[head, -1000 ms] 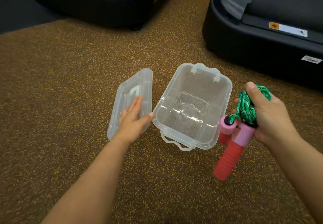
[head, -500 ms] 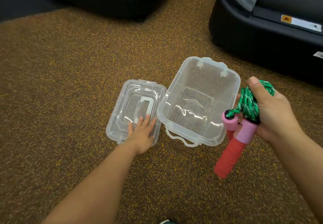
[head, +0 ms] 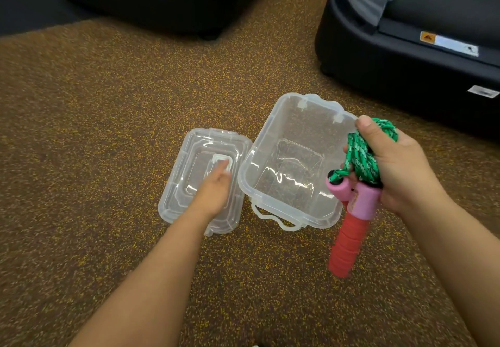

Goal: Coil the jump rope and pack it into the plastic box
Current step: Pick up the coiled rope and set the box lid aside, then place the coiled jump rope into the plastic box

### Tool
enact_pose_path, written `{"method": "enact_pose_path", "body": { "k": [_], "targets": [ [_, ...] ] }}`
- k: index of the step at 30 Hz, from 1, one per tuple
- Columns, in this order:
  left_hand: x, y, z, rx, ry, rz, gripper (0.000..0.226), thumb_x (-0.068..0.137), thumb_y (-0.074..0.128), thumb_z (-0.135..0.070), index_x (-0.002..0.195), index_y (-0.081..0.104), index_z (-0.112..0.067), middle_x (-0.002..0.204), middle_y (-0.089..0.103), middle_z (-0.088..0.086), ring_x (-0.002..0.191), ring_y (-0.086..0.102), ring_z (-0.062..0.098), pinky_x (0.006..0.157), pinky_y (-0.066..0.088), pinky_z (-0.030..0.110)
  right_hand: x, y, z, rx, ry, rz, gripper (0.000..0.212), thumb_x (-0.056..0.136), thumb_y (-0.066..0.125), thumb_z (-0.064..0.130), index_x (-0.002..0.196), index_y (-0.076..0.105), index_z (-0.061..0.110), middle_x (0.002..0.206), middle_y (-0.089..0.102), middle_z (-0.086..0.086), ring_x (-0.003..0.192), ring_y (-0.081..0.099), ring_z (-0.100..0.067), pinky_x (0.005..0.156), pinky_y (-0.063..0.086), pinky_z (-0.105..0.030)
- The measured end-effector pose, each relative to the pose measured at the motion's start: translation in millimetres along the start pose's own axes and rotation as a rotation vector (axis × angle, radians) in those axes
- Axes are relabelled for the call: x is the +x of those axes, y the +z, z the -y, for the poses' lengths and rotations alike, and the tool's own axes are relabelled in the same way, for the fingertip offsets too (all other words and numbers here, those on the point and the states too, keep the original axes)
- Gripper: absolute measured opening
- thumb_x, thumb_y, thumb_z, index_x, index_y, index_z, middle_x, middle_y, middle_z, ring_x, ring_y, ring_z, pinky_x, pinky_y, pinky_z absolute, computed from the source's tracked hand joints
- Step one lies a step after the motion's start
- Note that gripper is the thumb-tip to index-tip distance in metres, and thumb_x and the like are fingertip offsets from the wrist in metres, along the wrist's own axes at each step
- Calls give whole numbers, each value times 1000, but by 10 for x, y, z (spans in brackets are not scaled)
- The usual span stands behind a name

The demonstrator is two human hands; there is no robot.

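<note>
Floor point(head: 108, 135): brown speckled mat; everything sits on it.
Plastic box point(head: 290, 212): clear, lid off, nothing inside; white carry handle at its near edge; centre of the scene.
Lid point(head: 186, 157): clear, flat on the floor just left of the box, its right edge close against the box wall.
Left hand point(head: 213, 187): fingers straight, lying over the lid near its raised centre handle; released, gripping nothing. Slightly blurred.
Right hand point(head: 397, 168): clenched round the jump rope, thumb across the top of the bundle; held above the floor at the box's right edge.
Jump rope point(head: 362, 157): green cord bundled in the right hand; two pink-and-red handles hang below it, pointing near-left. Not in the box.
Black machines point(head: 405, 57): far left and far right.
</note>
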State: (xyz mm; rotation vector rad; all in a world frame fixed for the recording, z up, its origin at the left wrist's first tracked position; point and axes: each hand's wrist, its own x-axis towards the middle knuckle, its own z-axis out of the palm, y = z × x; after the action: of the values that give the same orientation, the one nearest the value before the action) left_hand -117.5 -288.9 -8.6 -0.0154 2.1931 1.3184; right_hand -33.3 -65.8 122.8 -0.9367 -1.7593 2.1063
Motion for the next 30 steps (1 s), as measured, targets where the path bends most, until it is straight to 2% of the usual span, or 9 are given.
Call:
{"method": "enact_pose_path", "body": {
  "k": [2,4,9,13,15,18,20,25,30],
  "targets": [
    [-128,20,-323,-148,156,-154,44,102,30,-41,145,34,-38,152,34,-11,131,39,9,105,32,31,18,43,-4,2,14,21,17,89,62,30,88,55,15,70,58,-9,41,55,-13,39,46,-22],
    [-249,82,-658,-249,330,-130,48,98,35,-47,144,37,-34,148,37,-17,128,34,-1,100,32,19,41,81,-5,-11,18,39,20,89,63,30,94,54,12,68,56,-10,40,54,-13,38,45,-22],
    [-381,465,-1018,-304,423,395,110,55,52,-85,144,39,-21,144,48,-3,126,47,3,94,37,12,87,189,40,17,-2,99,19,90,62,27,93,53,10,55,57,-7,39,54,-15,39,47,-23],
    [-396,753,-939,-521,350,584,109,47,81,-65,133,42,-12,115,64,-6,106,62,2,87,48,19,152,267,152,61,-30,92,19,91,61,28,80,54,13,49,57,-6,37,53,-15,37,46,-22],
    [-359,822,-899,-573,302,553,105,47,88,-50,133,41,-13,114,65,-1,105,63,7,87,51,24,195,292,208,109,-41,59,21,90,61,29,79,54,12,51,57,-7,37,53,-14,37,45,-21],
    [-335,880,-895,-518,331,526,82,60,88,-22,127,41,-21,113,66,20,106,64,33,95,51,47,274,331,262,198,-60,30,23,91,61,30,79,52,12,53,58,-6,41,54,-16,39,45,-22],
    [-331,907,-939,-492,322,497,77,66,84,-10,128,40,-21,105,67,18,94,67,31,89,55,45,340,357,286,265,-75,22,24,91,60,30,79,50,12,52,59,-3,44,54,-17,40,44,-22],
    [-161,771,-1033,-407,298,312,65,68,84,-17,119,44,-21,88,59,-2,69,58,9,61,50,28,558,377,301,259,-154,-54,26,92,58,33,96,50,8,65,59,-8,45,58,-15,43,45,-22],
    [87,712,-1074,-180,325,229,81,57,87,-34,122,39,-30,96,59,-2,79,60,11,72,51,30,792,340,151,299,-171,-155,25,94,54,32,98,51,7,69,61,-9,48,58,-17,45,45,-25]
  ]
}}
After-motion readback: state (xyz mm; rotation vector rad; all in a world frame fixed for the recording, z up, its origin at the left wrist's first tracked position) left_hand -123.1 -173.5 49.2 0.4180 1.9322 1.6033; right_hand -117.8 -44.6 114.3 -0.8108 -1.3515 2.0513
